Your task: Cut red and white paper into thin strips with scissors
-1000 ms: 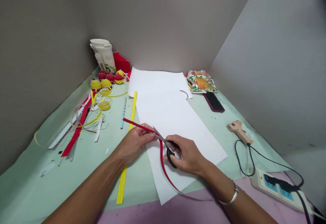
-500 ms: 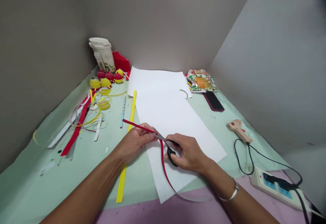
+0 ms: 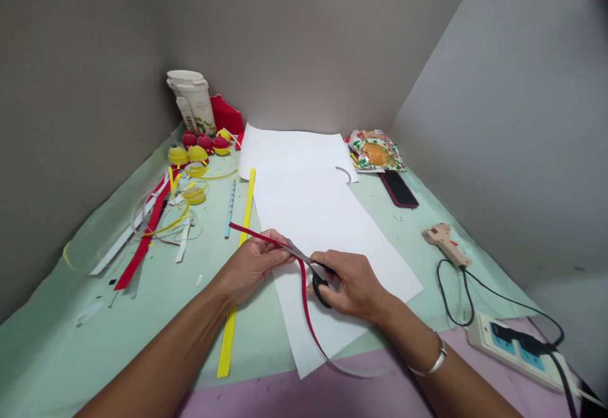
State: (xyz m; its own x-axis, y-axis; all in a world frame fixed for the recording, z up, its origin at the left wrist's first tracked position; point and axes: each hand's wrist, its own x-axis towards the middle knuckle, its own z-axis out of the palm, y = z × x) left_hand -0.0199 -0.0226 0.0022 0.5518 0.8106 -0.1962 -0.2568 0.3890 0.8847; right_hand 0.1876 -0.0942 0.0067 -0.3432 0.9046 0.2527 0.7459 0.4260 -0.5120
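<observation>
My left hand [image 3: 249, 265] pinches a long red paper strip [image 3: 304, 297] that runs from upper left, past the fingers, and curves down toward the table's front. My right hand [image 3: 349, 284] grips black-handled scissors [image 3: 311, 269], whose blades point left and meet the red strip right beside my left fingertips. Both hands hover over a white paper sheet [image 3: 323, 215] lying on the pale green table cover [image 3: 57, 335].
A yellow strip [image 3: 236, 291] and blue pencil [image 3: 230, 209] lie left of the sheet. Paper scraps [image 3: 156, 221], red and yellow balls [image 3: 202, 147] and cups [image 3: 192, 104] fill the back left. A phone [image 3: 398, 189], snack packet [image 3: 377, 154], glue gun [image 3: 445, 244] and power strip [image 3: 517, 348] sit right.
The scissors have edged slightly left along the red strip and the strip's loose tail has shifted a little. Both hands stay in nearly the same place.
</observation>
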